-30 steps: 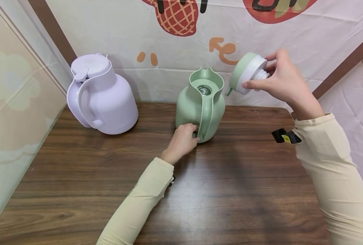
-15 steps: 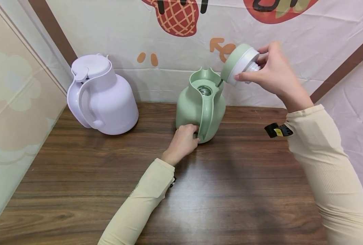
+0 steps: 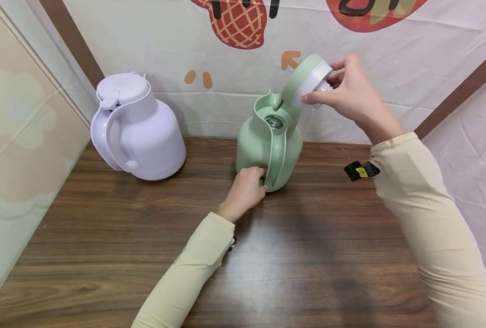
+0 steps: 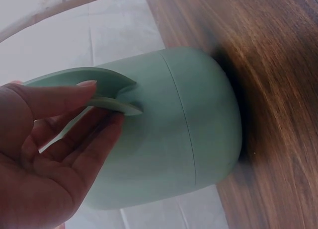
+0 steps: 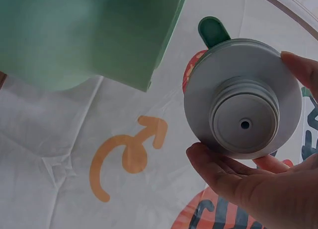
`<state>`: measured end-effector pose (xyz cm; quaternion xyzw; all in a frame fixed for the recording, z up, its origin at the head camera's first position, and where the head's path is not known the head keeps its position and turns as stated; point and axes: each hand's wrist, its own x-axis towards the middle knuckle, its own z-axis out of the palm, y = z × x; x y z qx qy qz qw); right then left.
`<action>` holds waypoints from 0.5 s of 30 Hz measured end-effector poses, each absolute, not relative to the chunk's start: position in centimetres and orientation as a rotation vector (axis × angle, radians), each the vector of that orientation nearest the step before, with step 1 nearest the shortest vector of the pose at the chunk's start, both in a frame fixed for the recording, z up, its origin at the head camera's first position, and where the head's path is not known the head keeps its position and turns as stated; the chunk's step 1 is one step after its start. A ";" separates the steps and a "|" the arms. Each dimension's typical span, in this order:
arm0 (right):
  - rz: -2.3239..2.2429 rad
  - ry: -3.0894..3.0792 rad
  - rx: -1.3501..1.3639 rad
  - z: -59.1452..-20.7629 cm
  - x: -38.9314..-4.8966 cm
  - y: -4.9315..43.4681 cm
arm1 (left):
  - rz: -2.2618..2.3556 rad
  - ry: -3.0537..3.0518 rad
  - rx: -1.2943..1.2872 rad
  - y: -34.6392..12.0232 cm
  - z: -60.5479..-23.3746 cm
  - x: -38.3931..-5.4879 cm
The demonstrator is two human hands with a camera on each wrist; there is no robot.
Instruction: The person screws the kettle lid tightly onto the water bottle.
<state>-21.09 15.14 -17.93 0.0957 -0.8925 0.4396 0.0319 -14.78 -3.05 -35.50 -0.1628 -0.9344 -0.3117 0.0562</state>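
A green vacuum jug (image 3: 253, 143) stands upright on the wooden table, its mouth uncovered and the threaded neck showing inside. My left hand (image 3: 245, 191) grips the lower part of its handle (image 4: 79, 79), thumb on one side and fingers on the other in the left wrist view. Tilted on its side, the jug lid (image 3: 306, 79) is held by its edges between the thumb and fingers of my right hand (image 3: 355, 93). It overlaps the jug's right rim in the head view. The right wrist view shows the lid's white underside with a threaded plug (image 5: 244, 120) and a green tab (image 5: 213, 33).
A lilac vacuum jug (image 3: 152, 132) with its lid on stands at the back left of the table (image 3: 124, 255). Behind both jugs hangs a white printed cloth (image 3: 222, 107), close to the table's back edge.
My right hand has moved left and slightly up with the lid, from beside the jug to over its right rim. The left hand and the jug stay in place.
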 end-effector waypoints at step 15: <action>1.379 -2.777 0.394 -18.8 -22.1 12.3 | -0.979 -2.815 -0.492 -3.0 -35.3 -14.6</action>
